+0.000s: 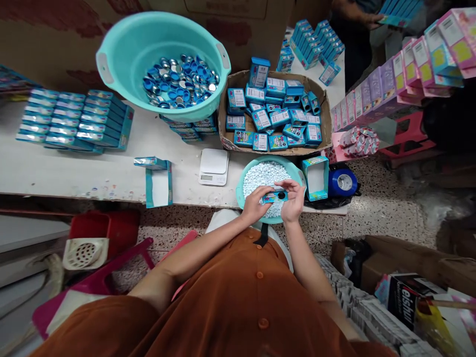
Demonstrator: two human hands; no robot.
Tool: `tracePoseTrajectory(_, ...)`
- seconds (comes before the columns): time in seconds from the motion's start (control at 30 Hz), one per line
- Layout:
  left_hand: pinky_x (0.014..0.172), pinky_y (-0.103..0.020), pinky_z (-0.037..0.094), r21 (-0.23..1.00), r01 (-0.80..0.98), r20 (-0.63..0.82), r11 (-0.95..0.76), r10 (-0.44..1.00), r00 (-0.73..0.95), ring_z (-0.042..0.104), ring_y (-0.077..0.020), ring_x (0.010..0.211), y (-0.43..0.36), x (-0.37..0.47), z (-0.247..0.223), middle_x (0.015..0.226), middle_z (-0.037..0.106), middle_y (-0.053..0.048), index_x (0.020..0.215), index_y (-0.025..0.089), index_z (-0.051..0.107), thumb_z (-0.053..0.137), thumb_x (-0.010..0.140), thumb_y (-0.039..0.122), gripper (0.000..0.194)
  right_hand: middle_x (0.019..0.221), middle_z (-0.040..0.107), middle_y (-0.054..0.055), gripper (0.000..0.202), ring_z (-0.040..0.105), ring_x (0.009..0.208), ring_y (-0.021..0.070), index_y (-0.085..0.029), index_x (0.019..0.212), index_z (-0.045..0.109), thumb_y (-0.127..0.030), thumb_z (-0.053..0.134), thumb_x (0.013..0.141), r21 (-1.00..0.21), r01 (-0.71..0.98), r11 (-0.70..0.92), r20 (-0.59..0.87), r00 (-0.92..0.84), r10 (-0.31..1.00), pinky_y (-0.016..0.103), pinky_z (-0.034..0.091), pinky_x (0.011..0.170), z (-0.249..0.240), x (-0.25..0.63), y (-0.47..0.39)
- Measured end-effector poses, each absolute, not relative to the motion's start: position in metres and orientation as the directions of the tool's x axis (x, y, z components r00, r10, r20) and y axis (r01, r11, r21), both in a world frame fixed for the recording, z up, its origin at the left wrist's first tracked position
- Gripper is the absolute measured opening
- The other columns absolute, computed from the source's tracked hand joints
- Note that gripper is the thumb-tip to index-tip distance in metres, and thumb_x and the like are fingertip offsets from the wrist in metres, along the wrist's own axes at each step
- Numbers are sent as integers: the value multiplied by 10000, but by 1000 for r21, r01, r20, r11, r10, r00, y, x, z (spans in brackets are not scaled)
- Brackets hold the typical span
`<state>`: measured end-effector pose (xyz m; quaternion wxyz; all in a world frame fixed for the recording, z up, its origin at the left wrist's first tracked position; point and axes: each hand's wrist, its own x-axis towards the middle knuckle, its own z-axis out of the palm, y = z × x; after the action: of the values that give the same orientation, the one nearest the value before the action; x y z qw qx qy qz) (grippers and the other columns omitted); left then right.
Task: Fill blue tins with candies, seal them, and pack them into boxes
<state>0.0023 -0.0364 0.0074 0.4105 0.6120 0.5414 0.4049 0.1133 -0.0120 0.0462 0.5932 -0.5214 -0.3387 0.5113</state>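
Observation:
A small blue printed box [274,197] with a dark round opening lies level between my two hands, above a turquoise bowl [241,191] of small white candies [266,173]. My left hand [256,203] is closed on the box's left end. Around its right end curl the fingers of my right hand [293,201], reaching over the far side. My palms hide part of the box and of the bowl.
A carton [275,74] of similar blue boxes stands behind the bowl. A large turquoise tub [126,54] holds blue-and-silver caps. A white scale [213,167], open display trays [158,186] and stacked packs [74,119] share the table. Another person's hand [368,20] shows far right.

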Motion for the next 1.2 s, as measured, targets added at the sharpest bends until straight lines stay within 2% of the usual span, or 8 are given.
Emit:
tracePoseTrajectory(0.2, 944, -340, 468, 922, 386, 17, -31, 999, 39, 589, -192, 1071, -35, -17, 1, 1109, 633, -50, 1090, 220, 593, 652, 780, 213, 315, 861, 677, 37, 522, 637, 869, 165, -201, 885, 641, -617, 326, 879, -929, -325, -177, -288, 335, 897, 340, 460, 868, -10, 140, 3)
tracePoseTrajectory(0.33, 948, -351, 468, 899, 438, -7, 27, 999, -47, 590, -202, 1071, -42, -40, 7, 1104, 632, -51, 1076, 226, 598, 656, 781, 226, 301, 902, 660, 44, 373, 578, 907, 169, -177, 865, 666, -527, 563, 786, -944, 134, -302, -248, 315, 916, 333, 410, 925, -69, 167, 11)
tracePoseTrajectory(0.5, 930, -344, 476, 884, 465, -15, 57, 996, -93, 593, -207, 1061, -49, -55, 13, 1096, 636, -46, 1065, 234, 607, 655, 789, 255, 281, 1174, 585, 133, 401, 471, 1157, 239, -162, 1104, 599, -426, 595, 803, -783, 604, -149, -58, 168, 984, 417, 314, 1048, -118, 154, 17)
tracePoseTrajectory(0.7, 934, -334, 469, 875, 479, -22, 72, 994, -109, 592, -208, 1061, -52, -58, 10, 1103, 635, -47, 1083, 232, 606, 654, 792, 266, 297, 1170, 604, 136, 401, 528, 1109, 256, -170, 1146, 567, -455, 487, 876, -656, 748, -100, -164, -12, 986, 372, 380, 968, -126, 128, 8)
tracePoseTrajectory(0.87, 921, -321, 474, 874, 481, -47, 73, 997, -66, 594, -197, 1054, -46, -57, 9, 1101, 632, -42, 1087, 233, 604, 654, 797, 268, 296, 703, 635, 0, 365, 575, 715, 181, -226, 665, 593, -543, 510, 825, -787, 541, -295, -359, -13, 933, 273, 419, 702, -117, 129, 10)
tracePoseTrajectory(0.97, 925, -327, 476, 868, 493, -44, 60, 998, -43, 593, -201, 1062, -43, -55, 8, 1104, 632, -45, 1089, 231, 602, 653, 800, 281, 298, 522, 504, -42, 413, 465, 510, 119, -217, 558, 494, -552, 536, 796, -841, 89, -534, -529, 71, 845, 235, 369, 533, -106, 126, 16)
tracePoseTrajectory(1.07, 932, -334, 476, 861, 508, -32, 36, 999, -17, 593, -205, 1072, -42, -53, 4, 1113, 629, -49, 1105, 232, 595, 650, 802, 287, 312, 508, 462, -72, 333, 329, 382, 71, -212, 642, 498, -496, 545, 811, -609, -427, -669, -720, -57, 692, 208, 258, 396, -86, 126, 23)
tracePoseTrajectory(1.2, 944, -347, 471, 846, 531, 1, -39, 997, 72, 591, -207, 1081, -42, -48, -2, 1132, 631, -57, 1131, 236, 585, 623, 817, 255, 317, 552, 491, -74, 215, 289, 352, 51, -210, 728, 498, -369, 493, 872, -334, -743, -579, -700, -215, 681, 178, 213, 345, -46, 130, 29)
